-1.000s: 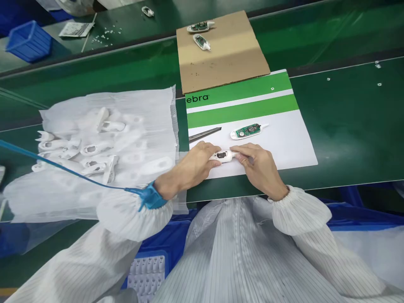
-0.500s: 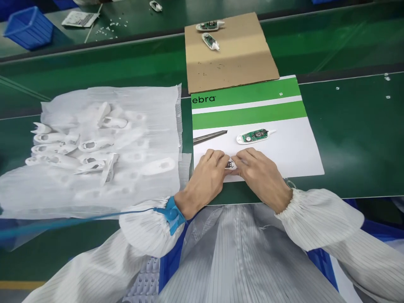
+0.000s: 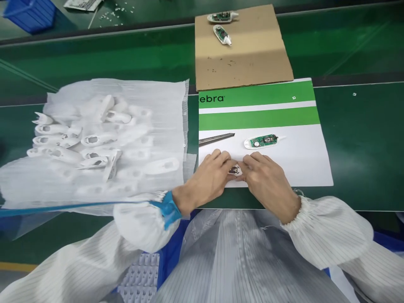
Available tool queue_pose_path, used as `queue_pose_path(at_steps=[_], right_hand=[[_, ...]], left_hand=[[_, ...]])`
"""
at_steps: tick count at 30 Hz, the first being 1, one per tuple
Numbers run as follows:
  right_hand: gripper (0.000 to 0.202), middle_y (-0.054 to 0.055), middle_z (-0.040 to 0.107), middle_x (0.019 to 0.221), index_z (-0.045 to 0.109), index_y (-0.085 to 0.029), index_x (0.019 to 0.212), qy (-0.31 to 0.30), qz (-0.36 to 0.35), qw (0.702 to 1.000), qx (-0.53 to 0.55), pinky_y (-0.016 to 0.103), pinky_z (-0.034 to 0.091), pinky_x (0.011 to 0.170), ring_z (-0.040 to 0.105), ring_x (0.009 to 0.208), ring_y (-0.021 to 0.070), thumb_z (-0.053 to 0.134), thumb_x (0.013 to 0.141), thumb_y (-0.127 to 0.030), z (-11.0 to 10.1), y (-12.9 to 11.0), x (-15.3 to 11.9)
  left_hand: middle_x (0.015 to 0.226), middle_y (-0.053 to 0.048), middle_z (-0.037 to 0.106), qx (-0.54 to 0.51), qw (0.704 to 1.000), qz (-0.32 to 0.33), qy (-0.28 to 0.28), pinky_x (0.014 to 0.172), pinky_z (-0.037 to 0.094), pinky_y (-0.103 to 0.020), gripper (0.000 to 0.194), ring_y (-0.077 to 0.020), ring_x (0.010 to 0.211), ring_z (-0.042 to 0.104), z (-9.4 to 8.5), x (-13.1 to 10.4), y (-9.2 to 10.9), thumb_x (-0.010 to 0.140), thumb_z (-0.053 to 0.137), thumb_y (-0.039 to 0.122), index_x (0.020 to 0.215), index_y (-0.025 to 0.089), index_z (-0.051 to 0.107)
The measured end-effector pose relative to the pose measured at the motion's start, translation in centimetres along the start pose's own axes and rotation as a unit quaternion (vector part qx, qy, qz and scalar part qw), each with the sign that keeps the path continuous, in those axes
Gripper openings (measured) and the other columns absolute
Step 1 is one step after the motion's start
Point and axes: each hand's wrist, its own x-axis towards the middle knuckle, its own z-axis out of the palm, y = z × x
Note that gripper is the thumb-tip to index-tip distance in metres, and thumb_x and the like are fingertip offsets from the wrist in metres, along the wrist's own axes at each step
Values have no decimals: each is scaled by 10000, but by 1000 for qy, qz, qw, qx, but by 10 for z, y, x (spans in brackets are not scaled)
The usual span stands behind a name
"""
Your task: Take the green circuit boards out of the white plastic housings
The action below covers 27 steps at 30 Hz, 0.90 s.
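Note:
Between my two hands is a small white plastic housing (image 3: pixel 235 170) with dark parts inside; fingers cover most of it. My left hand (image 3: pixel 214 173) grips its left end, and my right hand (image 3: pixel 263 181) pinches its right end. They hold it low over the white part of a green-and-white sheet (image 3: pixel 303 160). Just beyond my hands lies another white housing with a green circuit board (image 3: pixel 261 141) in it, its thin tip pointing right. To the left of that rest grey metal tweezers (image 3: pixel 217 139), partly cut off by the sheet's edge.
White plastic shells (image 3: pixel 99 139) lie in a heap on white foam wrap (image 3: pixel 158 109) at the left. A cardboard piece (image 3: pixel 246 63) behind the sheet carries two housings with boards. A blue basket (image 3: pixel 30 17) stands far left. A blue wrist strap (image 3: pixel 170 208) trails a cord leftward.
The whole view has shifted, so the table things appear slightly farther right. Both hands stay on the small housing, with only slight finger movement.

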Motion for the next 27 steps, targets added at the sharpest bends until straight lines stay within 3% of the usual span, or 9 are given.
queue_pose_path(at_steps=[3, 6, 14, 18, 21, 24, 27], right_hand=[[165, 107, 611, 889, 676, -135, 905, 7, 20, 1000, 18, 400, 450, 759, 501, 865, 254, 515, 916, -103, 3, -7, -2], [180, 131, 637, 980, 678, -111, 1020, 19, 32, 999, 35, 407, 465, 761, 501, 868, 257, 527, 928, -144, 7, -8, -4], [187, 104, 622, 898, 675, -153, 863, 60, 53, 989, 124, 374, 471, 707, 523, 814, 223, 506, 942, -132, 5, -13, -4], [163, 101, 626, 981, 655, -161, 1034, 73, 135, 960, 234, 383, 480, 736, 558, 875, 235, 595, 926, -268, 16, -16, -9], [266, 81, 643, 1059, 625, -193, 1104, 101, 186, 936, 282, 408, 470, 806, 576, 947, 250, 684, 869, -302, 23, -19, -15], [157, 47, 663, 1020, 598, -227, 1019, 143, 230, 911, 310, 417, 447, 846, 591, 947, 240, 645, 873, -200, 24, -24, -23], [131, 33, 660, 972, 574, -239, 947, 165, 255, 894, 330, 402, 447, 831, 601, 918, 230, 592, 867, -137, 24, -29, -29]], left_hand=[[1234, -106, 554, -80, 995, -9, 56, 979, 438, -414, 333, -243, 1132, 485, -5, 18, -5, 1006, 435, 370, 1265, 171, 503], [1279, -118, 527, -65, 994, 29, 86, 1025, 410, -427, 323, -244, 1159, 457, 0, 40, -10, 1026, 368, 329, 1265, 154, 498], [1001, -114, 527, -40, 999, 30, 20, 872, 454, -385, 288, -222, 921, 491, 0, 54, -15, 1009, 255, 180, 981, 125, 536], [970, -117, 539, -30, 999, 33, -7, 829, 459, -401, 283, -231, 875, 488, 4, 57, -15, 1013, 257, 215, 925, 144, 517], [986, -99, 548, -53, 998, 28, 21, 854, 459, -400, 255, -228, 918, 492, 5, 45, -14, 1023, 324, 305, 949, 163, 523], [1089, -95, 562, -72, 996, -4, 51, 934, 443, -429, 324, -246, 1033, 490, 2, 16, -8, 954, 519, 470, 1091, 178, 544], [1146, -98, 572, -81, 994, -43, 57, 970, 437, -451, 404, -259, 1086, 498, 4, -16, -1, 884, 631, 499, 1133, 189, 565]])
